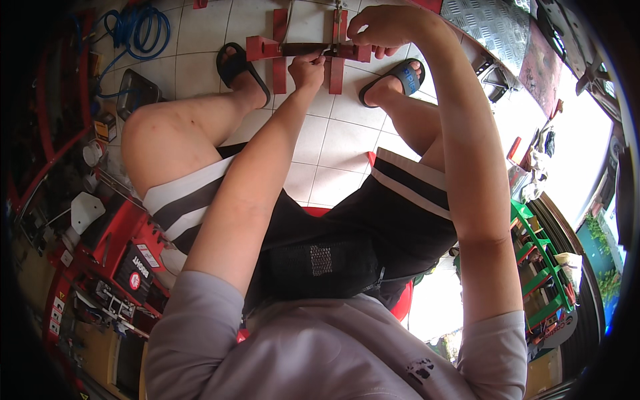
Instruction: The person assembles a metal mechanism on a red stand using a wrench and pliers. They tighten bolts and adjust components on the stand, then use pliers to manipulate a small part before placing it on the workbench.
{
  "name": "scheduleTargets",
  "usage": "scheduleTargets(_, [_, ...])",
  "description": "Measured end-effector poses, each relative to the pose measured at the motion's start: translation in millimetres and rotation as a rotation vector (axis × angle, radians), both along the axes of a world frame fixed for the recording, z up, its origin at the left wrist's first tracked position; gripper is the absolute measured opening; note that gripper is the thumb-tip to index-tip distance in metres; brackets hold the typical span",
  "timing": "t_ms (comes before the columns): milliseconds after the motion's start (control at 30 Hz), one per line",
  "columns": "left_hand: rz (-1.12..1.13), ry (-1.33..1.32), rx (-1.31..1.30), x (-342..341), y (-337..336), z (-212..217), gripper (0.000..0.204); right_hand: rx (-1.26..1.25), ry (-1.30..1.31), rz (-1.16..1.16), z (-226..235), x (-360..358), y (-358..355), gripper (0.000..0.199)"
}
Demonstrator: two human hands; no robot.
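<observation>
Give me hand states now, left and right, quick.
Left hand: closed, fingers pinching at the red metal frame on the tiled floor.
Right hand: closed in a fist over the frame's right side; what it grips is hidden.

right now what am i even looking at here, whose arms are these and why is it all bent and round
This is one picture from a camera worn on a person's head, looking down. Its wide lens bends straight lines toward the rim, which is why the view looks round. The arms are the wearer's own, coming in from the lower edge.

The person sits on a red seat in a grey shirt and black shorts, feet in sandals on a white tiled floor. Between the feet lies a red metal frame with a dark bar across it. The left hand pinches something small at the bar; it is too small to name. The right hand grips the frame's far side.

At the left are a red machine and a blue hose; at the right, a green rack.
</observation>
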State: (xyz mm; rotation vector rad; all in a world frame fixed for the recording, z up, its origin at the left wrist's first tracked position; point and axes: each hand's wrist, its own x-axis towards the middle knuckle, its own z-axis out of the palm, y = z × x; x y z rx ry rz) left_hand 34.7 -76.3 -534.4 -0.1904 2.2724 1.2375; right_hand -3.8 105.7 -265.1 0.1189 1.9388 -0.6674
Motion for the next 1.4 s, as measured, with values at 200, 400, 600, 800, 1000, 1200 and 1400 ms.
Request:
scheduleTargets(200, [0.049,-0.052,0.054,8,4,8,0.024,0.078,-0.008,-0.018,-3,1,-5,0.028])
scheduleTargets(400, [0.296,-0.314,0.321,13,4,-7,0.027,0.067,0.012,0.008,-15,2,0,0.027])
scheduleTargets(600, [0.358,-0.401,0.394,15,2,-23,0.028,0.074,0.035,-0.008,-19,2,-1,0.026])
scheduleTargets(800, [0.29,-0.472,0.376,10,4,-5,0.025,0.051,0.03,-0.006,-21,2,0,0.025])
scheduleTargets(1000, [0.285,-0.698,0.405,-10,6,26,0.022,0.007,0.038,0.003,-16,0,1,0.027])
scheduleTargets(1200, [0.427,-0.822,0.627,-36,15,21,0.013,-0.026,0.071,0.037,-25,1,5,0.029])
scheduleTargets(1400, [0.377,-0.657,0.533,-30,25,30,0.007,-0.03,0.042,-0.075,-30,5,11,0.031])
